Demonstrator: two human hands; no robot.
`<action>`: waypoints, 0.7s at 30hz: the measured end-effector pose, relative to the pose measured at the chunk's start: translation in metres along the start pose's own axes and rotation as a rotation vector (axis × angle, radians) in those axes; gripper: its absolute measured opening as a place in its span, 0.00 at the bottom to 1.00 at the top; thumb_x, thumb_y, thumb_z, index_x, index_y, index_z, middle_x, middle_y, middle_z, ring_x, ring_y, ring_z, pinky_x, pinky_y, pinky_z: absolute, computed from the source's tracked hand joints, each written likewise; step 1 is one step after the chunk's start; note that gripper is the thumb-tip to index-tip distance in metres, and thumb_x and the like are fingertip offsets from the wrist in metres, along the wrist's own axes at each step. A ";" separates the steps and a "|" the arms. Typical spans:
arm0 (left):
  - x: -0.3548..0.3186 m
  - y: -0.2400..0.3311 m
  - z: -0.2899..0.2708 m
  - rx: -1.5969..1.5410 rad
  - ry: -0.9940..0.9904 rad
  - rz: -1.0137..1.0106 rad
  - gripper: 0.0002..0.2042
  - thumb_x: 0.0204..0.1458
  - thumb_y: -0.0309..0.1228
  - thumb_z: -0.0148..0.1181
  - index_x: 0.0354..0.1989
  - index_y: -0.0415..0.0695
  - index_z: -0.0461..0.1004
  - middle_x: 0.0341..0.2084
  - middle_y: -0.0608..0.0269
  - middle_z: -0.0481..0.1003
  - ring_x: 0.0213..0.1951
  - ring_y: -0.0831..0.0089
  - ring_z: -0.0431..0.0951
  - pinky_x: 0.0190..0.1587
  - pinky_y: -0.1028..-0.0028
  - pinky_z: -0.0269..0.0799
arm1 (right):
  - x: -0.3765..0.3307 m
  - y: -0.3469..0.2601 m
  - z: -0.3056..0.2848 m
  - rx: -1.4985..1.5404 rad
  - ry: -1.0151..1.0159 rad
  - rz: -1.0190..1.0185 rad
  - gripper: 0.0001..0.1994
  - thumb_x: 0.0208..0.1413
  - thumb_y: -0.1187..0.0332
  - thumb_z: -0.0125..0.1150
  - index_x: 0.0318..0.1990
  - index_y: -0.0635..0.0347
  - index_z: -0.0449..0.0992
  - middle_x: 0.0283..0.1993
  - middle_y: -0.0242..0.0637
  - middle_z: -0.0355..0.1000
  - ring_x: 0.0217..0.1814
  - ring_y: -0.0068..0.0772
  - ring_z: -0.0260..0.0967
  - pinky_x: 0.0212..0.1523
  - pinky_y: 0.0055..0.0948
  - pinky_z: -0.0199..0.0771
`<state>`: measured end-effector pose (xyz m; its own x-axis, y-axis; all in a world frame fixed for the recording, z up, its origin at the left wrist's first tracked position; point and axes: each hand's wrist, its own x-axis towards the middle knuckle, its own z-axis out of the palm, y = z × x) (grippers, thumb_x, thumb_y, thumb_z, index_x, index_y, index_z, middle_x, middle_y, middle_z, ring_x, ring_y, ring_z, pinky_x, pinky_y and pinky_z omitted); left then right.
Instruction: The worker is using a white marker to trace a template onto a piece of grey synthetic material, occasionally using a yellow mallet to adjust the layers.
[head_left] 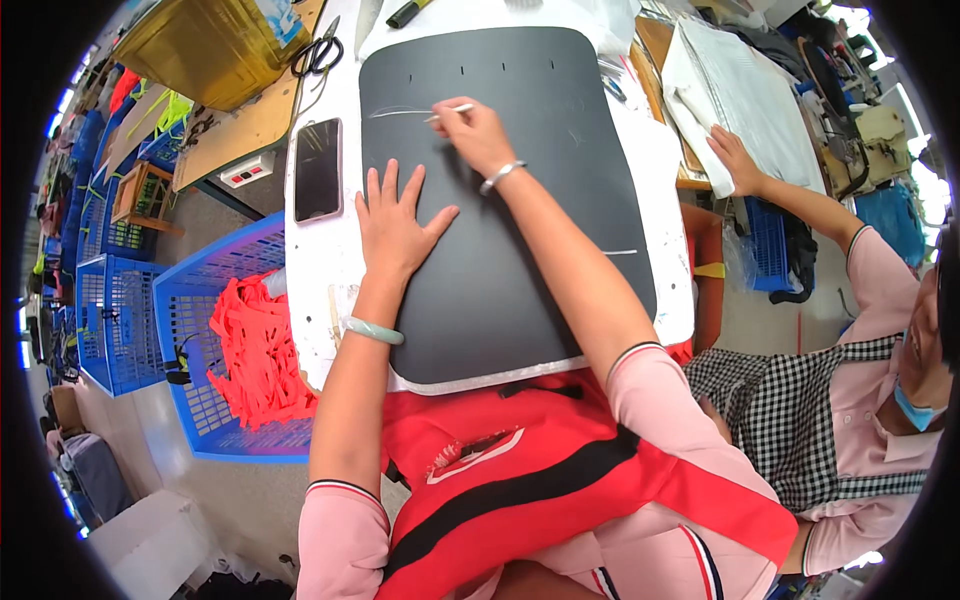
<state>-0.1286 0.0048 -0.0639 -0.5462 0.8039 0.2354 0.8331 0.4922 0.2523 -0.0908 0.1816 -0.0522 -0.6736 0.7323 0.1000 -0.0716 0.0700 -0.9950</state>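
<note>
Head view, black panel: the large dark sheet (480,260) with rounded corners lies flat in front of you on the white tabletop (642,185), its near edge, trimmed in a pale band, close to your red apron (560,455).
Your left hand: spread (398,235) palm down over the panel's left edge, fingers apart and gripping nothing; a pale green bangle (372,330) circles the wrist.
Your right hand: pinched (480,140) around a slim white marker (463,108) above the upper part of the panel; a silver bracelet (502,177) sits at the wrist.
White lines: thin curved strokes (395,111) run from near the panel's left edge toward your marker; a short straight line (621,252) stands near its right edge.
Slits: four small dark marks (462,70) sit in a row near the far edge.
Left of the panel: a phone (318,170) lies on the tabletop, with black-handled scissors (318,57) farther off.
Lower left: a blue basket (225,440) beside the tabletop holds red strips (255,350).
Your right side: a co-worker in a checkered apron (780,410) rests one hand (735,160) on white sheeting (770,110).
</note>
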 end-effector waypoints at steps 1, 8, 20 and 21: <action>0.000 -0.001 -0.005 0.001 0.005 -0.005 0.36 0.46 0.60 0.57 0.62 0.53 0.65 0.65 0.51 0.55 0.68 0.51 0.48 0.66 0.49 0.41 | 0.009 -0.002 0.017 -0.021 -0.014 0.041 0.12 0.59 0.65 0.55 0.40 0.67 0.75 0.33 0.37 0.76 0.35 0.22 0.73 0.37 0.20 0.72; -0.006 -0.005 -0.021 -0.029 0.031 0.009 0.36 0.45 0.59 0.58 0.61 0.53 0.66 0.64 0.50 0.57 0.67 0.49 0.50 0.65 0.47 0.43 | 0.040 -0.001 0.081 -0.277 0.104 -0.100 0.12 0.56 0.61 0.53 0.36 0.62 0.75 0.27 0.35 0.77 0.31 0.28 0.75 0.35 0.26 0.72; -0.013 -0.008 -0.028 -0.026 0.021 -0.003 0.36 0.45 0.59 0.58 0.61 0.54 0.67 0.64 0.50 0.57 0.67 0.49 0.50 0.65 0.47 0.43 | 0.040 0.000 0.095 -0.400 0.076 -0.076 0.12 0.55 0.59 0.52 0.32 0.55 0.78 0.27 0.36 0.77 0.35 0.43 0.75 0.45 0.39 0.68; -0.013 -0.007 -0.029 -0.022 0.021 -0.010 0.36 0.45 0.59 0.58 0.61 0.54 0.67 0.64 0.50 0.57 0.67 0.49 0.50 0.65 0.47 0.43 | 0.041 -0.001 0.094 -0.431 0.058 -0.093 0.12 0.55 0.59 0.52 0.33 0.56 0.78 0.27 0.35 0.77 0.34 0.39 0.75 0.41 0.35 0.70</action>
<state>-0.1293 -0.0188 -0.0419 -0.5561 0.7919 0.2521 0.8258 0.4922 0.2754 -0.1877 0.1482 -0.0466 -0.6355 0.7455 0.2009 0.1917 0.4045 -0.8942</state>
